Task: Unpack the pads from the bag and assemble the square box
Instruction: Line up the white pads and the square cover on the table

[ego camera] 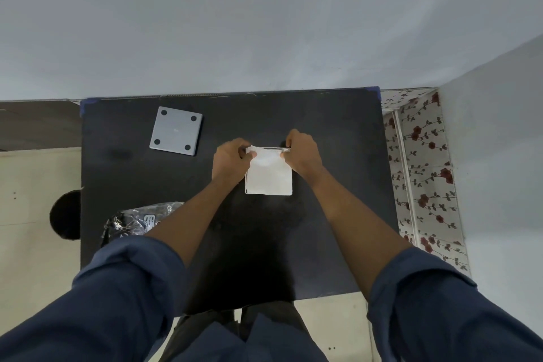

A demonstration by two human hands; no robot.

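Note:
A small white bag (269, 176) lies flat on the black table (338, 156), its top edge lifted. My left hand (232, 160) pinches the bag's top left corner. My right hand (302, 151) pinches the top right corner. What is inside the bag is hidden. A grey square box part (176, 131) with four dark round feet lies upside down at the back left of the table, apart from both hands.
A crumpled clear plastic wrapper (138, 220) with a label lies at the table's front left edge, partly under my left sleeve. A wall runs behind the table. A floral cloth (423, 173) hangs to the right. A dark round object (66, 214) sits on the floor at left.

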